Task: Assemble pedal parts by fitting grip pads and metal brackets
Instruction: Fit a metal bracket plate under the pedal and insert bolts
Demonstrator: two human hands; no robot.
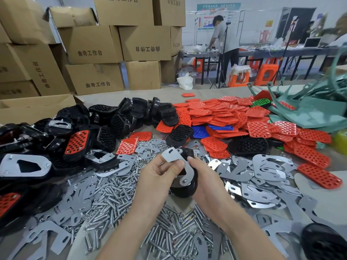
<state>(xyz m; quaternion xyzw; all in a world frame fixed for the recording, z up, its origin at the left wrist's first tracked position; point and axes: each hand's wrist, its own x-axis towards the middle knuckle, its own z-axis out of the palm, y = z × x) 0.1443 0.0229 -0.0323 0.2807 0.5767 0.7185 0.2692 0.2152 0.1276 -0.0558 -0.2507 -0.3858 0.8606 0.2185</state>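
L hand (159, 174) pinched metal bracket (172, 155) w/ thumb & fingers; R hand (205, 177) gripped black pedal (189, 188), both over screw pile (112, 194). Bracket prob. thin, stiff, light; take by edges.

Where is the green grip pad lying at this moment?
In the head view the green grip pad lies at the far right of the table, on the back edge of the red pad pile, right beside the teal metal parts.
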